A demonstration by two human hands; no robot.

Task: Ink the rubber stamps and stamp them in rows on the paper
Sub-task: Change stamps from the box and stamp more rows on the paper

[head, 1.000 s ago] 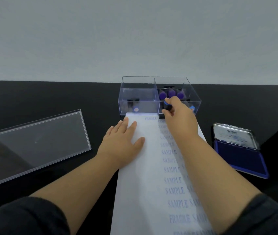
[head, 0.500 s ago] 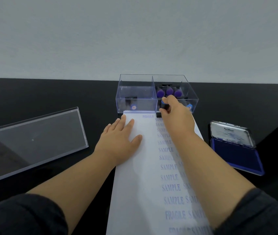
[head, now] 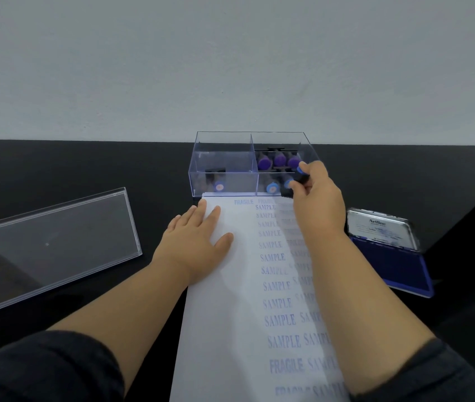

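Nearest you, the paper (head: 230, 329) runs lengthwise away from you on the black table (head: 56, 169), with blue SAMPLE and FRAGILE prints in columns down its right half. Your left hand (head: 194, 242) lies flat on the paper's left side near the far end, fingers straight and a little spread, holding nothing. To its left a clear lid (head: 48, 245) lies on the table, well apart from the paper. On the right, just beside your right forearm, the ink pad (head: 390, 265) sits open, its lid tilted up at the far side. Your right hand (head: 316, 198) is over the paper's far right corner, at the front of the clear box (head: 221, 146); its grip is narrow, fingers pinching a stamp (head: 301, 171) with a blue knob, tilted. The box touches the paper's far edge. Its right compartment holds several purple and blue-knobbed stamps (head: 279, 161); its left compartment holds one stamp (head: 218, 185).
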